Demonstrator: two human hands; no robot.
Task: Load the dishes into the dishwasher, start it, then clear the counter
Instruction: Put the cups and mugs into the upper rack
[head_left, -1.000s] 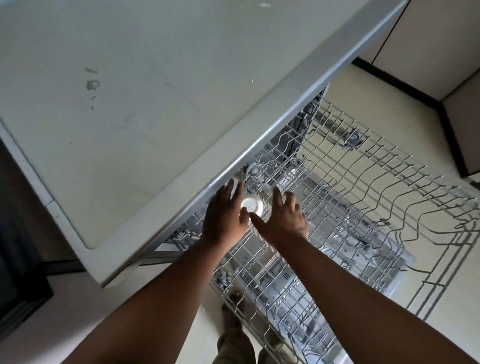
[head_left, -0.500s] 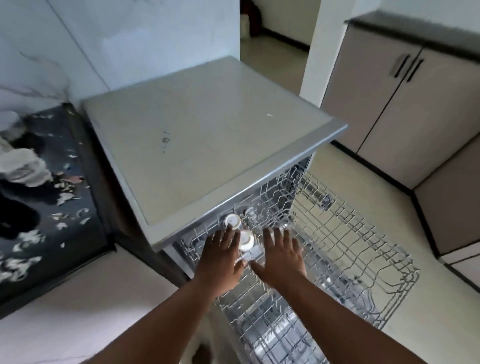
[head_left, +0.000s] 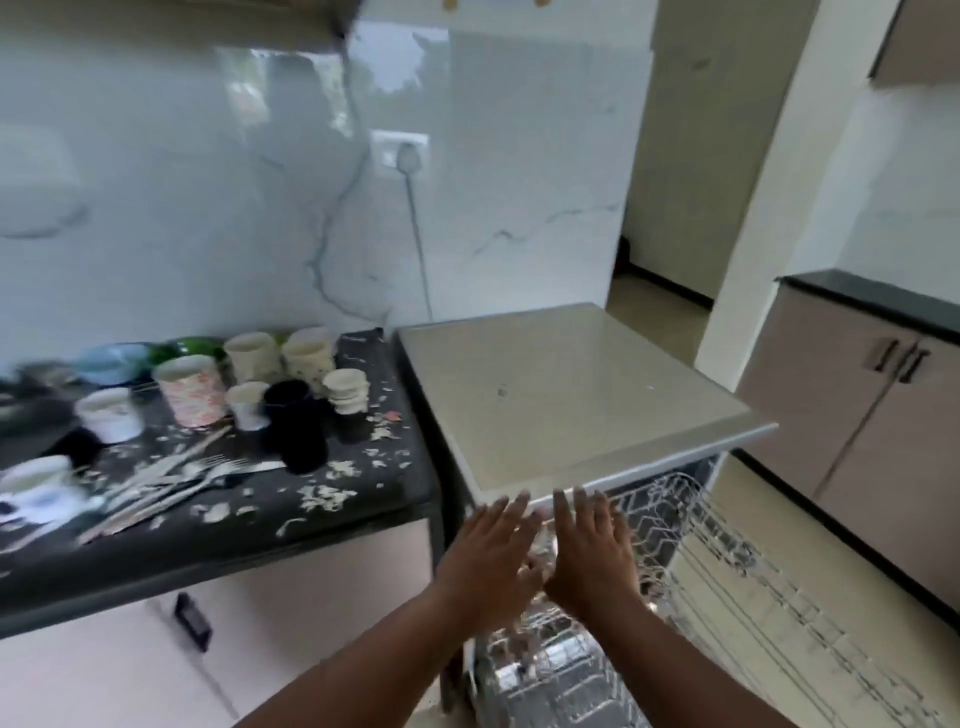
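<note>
2 bare forearms, no sleeves; left hand (head_left: 493, 566) and right hand (head_left: 589, 558) ringless.

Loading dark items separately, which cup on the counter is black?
The black cup at the cluster's front right, by the cutlery; the others are pale or patterned.

Black counter (head_left: 363, 499) carries cups (head_left: 192, 389) toward its back edge; cutlery (head_left: 171, 480) near its front edge; white scraps scattered.
</note>
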